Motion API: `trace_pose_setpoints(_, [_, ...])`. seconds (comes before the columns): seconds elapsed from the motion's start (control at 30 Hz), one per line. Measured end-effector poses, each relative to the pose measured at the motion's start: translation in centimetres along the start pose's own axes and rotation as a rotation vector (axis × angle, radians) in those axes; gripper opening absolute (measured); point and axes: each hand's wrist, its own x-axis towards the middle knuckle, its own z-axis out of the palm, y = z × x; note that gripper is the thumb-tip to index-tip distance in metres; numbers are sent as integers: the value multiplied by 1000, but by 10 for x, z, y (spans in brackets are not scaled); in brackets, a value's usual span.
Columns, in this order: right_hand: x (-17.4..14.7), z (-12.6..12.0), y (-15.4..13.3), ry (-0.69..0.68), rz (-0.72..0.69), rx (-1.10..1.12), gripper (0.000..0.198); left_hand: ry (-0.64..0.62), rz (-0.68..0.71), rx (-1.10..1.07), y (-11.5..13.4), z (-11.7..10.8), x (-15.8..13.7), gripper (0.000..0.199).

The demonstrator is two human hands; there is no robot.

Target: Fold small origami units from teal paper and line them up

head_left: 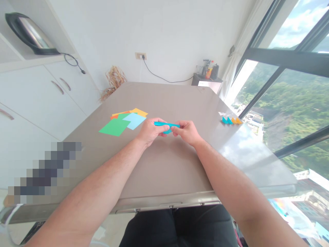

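Note:
A folded piece of blue paper (167, 130) is held up between my two hands, just above the table. My left hand (151, 131) pinches its left end, thumb in front and fingers behind. On the other end my right hand (189, 132) grips in the same way, and the two thumbs nearly meet at the middle. The paper's long top edge runs about level, and its lower part comes to a narrower shape below the thumbs. Parts of it are hidden behind my fingers.
Left of my hands lie loose sheets: green (115, 127), light blue (135, 120) and yellow-orange (139, 112). Small folded blue (227, 120) and orange (236, 121) paper shapes stand near the right edge of the brown table (167, 168). A window (290, 89) is beyond. A kettle (36, 34) sits on a shelf.

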Motion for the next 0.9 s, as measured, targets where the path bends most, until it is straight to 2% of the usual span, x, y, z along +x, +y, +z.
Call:
trace_pose_setpoints(0.47, [-1,3,-8,57,-15,-67,21,28,46,105,2,4,-3,31])
trace_pose_setpoints(0.67, [1,1,-5,46,17,-27,23,48,62,114,2,0,-1,29])
trace_pose_setpoints(0.9, [3,-4,-4,4,62,117,26,80,56,75,1,-5,4,30])
